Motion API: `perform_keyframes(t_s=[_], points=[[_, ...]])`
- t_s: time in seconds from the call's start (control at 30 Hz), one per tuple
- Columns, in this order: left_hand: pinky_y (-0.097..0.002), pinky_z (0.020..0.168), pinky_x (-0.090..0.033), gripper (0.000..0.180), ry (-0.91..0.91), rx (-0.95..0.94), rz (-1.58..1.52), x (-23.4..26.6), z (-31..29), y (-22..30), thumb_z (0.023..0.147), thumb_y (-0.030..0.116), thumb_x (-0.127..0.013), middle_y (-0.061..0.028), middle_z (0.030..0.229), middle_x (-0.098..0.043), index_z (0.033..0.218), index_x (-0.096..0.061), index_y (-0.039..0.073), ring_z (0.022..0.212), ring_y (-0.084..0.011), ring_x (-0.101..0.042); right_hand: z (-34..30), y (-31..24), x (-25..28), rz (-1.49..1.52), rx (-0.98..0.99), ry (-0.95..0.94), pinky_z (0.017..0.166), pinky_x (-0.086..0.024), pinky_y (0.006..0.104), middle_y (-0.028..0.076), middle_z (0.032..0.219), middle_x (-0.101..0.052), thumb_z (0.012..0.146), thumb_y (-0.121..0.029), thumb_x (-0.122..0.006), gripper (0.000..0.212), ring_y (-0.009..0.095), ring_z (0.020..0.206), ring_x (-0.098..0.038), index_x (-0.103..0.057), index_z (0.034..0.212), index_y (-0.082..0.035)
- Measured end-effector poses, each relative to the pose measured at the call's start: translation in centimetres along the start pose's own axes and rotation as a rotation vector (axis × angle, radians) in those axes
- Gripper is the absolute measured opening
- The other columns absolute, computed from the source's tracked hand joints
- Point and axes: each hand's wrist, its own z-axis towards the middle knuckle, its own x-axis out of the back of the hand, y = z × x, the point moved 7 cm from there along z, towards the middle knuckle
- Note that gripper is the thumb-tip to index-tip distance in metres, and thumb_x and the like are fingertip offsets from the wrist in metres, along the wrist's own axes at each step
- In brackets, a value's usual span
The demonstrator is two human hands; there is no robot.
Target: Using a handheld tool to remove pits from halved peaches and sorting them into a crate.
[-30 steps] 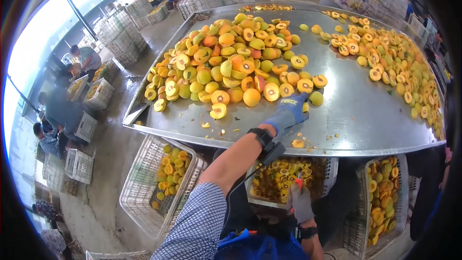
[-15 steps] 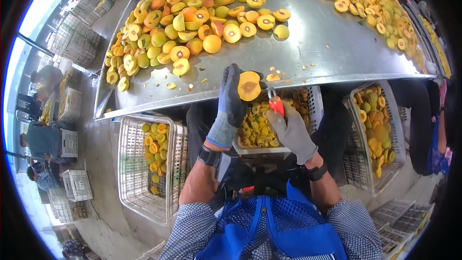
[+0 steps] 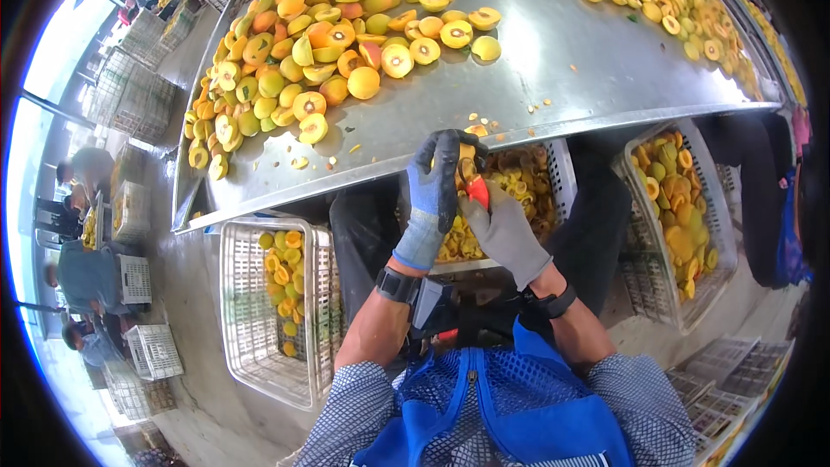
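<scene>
Bright white light enters from the far left as glare whitens patches of a metal table (image 3: 562, 78), fisheye distortion bows its edges, and stacked plastic crates (image 3: 134, 99) soften near the black rim.

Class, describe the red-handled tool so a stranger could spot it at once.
Start at the large metal table and go to the middle of its near edge. There, the left hand and right hand are close together, the right one holding the tool. Its bright red handle stands out from the grey glove and yellow fruit pieces around it.
</scene>
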Motion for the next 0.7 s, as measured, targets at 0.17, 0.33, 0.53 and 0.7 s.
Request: perform_keyframes(t_s=[0.17, 0.33, 0.53, 0.7], points=[[-0.0265, 0.071, -0.051, 0.025, -0.105, 0.036, 0.107, -0.3, 0.3, 0.0, 0.098, 0.021, -0.053, -0.0094, 0.086, -0.067, 0.096, -0.062, -0.002, 0.075, -0.0149, -0.062, -0.2, -0.4, -0.2, 0.321, -0.075, -0.170, 0.048, -0.036, 0.0298, 0.002, 0.060, -0.047, 0.096, -0.032, -0.052, 0.031, 0.013, 0.051, -0.044, -0.052, 0.085, -0.003], [-0.0264, 0.072, -0.050, 0.024, -0.174, -0.043, 0.205, -0.6, 0.4, 0.0, 0.097, 0.020, -0.054, -0.0084, 0.085, -0.068, 0.095, -0.063, -0.003, 0.076, -0.0135, -0.061, -1.8, 0.1, -1.5, 0.694, -0.432, -0.378, 0.039, -0.028, 0.0250, -0.005, 0.055, -0.039, 0.097, -0.044, -0.048, 0.039, 0.007, 0.041, -0.034, -0.050, 0.080, -0.009], [-0.0297, 0.071, -0.051, 0.024, -0.230, -0.100, 0.269, -1.6, 0.0, 0.6, 0.097, 0.019, -0.052, -0.0123, 0.086, -0.067, 0.095, -0.061, -0.003, 0.073, -0.0173, -0.061, -3.0, -0.8, -2.4, 1.071, -0.571, -0.497, 0.039, -0.030, 0.0253, -0.005, 0.054, -0.039, 0.097, -0.047, -0.048, 0.042, 0.007, 0.041, -0.035, -0.050, 0.079, -0.009], [-0.0330, 0.069, -0.052, 0.030, -0.302, 0.008, 0.239, -0.7, 0.2, -1.2, 0.097, 0.025, -0.051, -0.0148, 0.085, -0.065, 0.095, -0.059, -0.005, 0.073, -0.0209, -0.062, -2.6, 0.0, -2.1, 0.674, -0.489, -0.429, 0.038, -0.028, 0.0238, -0.005, 0.054, -0.038, 0.096, -0.049, -0.047, 0.043, 0.006, 0.040, -0.033, -0.050, 0.078, -0.010]])
